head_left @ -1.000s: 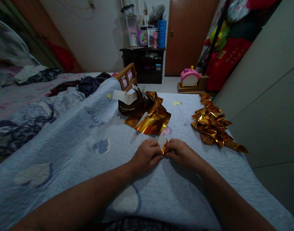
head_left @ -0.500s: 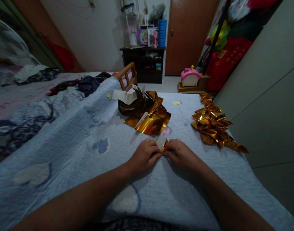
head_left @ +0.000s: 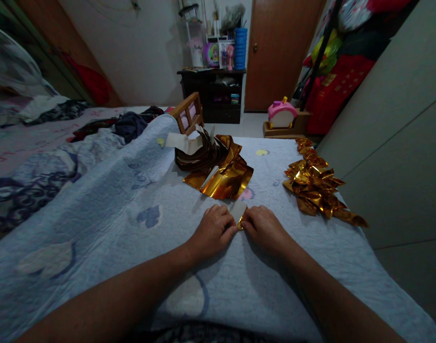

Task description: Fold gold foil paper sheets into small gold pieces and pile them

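Observation:
Both hands meet low over the bed, pinching one small sheet of gold foil paper [head_left: 238, 210] whose pale back faces up and whose gold edge shows at the near right. My left hand [head_left: 215, 227] grips its left side with closed fingers. On the opposite side my right hand [head_left: 265, 226] is closed on the gold edge. Just beyond lies a stack of gold foil paper [head_left: 227, 181], loosely curled, some sheets with their pale backs showing. Off to the right sits a pile of folded gold foil pieces [head_left: 316, 186].
A pale blue quilt [head_left: 132, 247] with heart patterns covers the bed. A wooden bed rail [head_left: 187, 112] rises behind the stack. At the left lie rumpled clothes [head_left: 130, 127]. A grey cabinet [head_left: 400, 152] borders the right side. A pink toy [head_left: 282, 114] stands past the bed's far end.
My fingertips have drawn slightly apart at the near edge of the paper, and more of its gold strip shows between them. The stack and the folded pile have not moved.

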{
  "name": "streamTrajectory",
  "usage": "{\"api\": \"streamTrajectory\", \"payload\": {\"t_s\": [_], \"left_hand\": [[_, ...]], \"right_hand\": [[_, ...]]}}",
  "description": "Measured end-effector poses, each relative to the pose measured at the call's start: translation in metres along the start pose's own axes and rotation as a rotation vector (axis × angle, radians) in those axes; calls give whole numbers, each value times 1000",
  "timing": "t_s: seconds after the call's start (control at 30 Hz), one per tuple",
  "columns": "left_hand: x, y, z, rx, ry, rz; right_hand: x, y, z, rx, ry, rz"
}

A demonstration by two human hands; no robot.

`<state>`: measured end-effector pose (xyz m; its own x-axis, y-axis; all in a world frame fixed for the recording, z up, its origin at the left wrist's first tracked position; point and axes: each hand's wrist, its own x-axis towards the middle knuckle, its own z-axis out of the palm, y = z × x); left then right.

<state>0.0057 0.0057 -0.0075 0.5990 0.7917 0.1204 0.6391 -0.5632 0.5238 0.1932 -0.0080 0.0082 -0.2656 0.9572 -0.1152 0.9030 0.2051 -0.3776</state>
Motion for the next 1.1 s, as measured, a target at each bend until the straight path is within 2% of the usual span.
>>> {"api": "streamTrajectory", "payload": {"t_s": [0.37,0.63,0.87,1.0,1.1], "left_hand": [[0,4,2,38,-8,-55],[-1,2,3,37,28,-21],[-6,-1,3,54,73,162],[-8,-1,4,234,115,312],[-9,0,5,361,103,378]], "right_hand": [[2,0,2,-24,11,17],[1,-1,3,-27,20,23],[1,0,2,-15,31,13],[1,-3,0,-12,20,32],[1,-3,0,-28,17,32]]}}
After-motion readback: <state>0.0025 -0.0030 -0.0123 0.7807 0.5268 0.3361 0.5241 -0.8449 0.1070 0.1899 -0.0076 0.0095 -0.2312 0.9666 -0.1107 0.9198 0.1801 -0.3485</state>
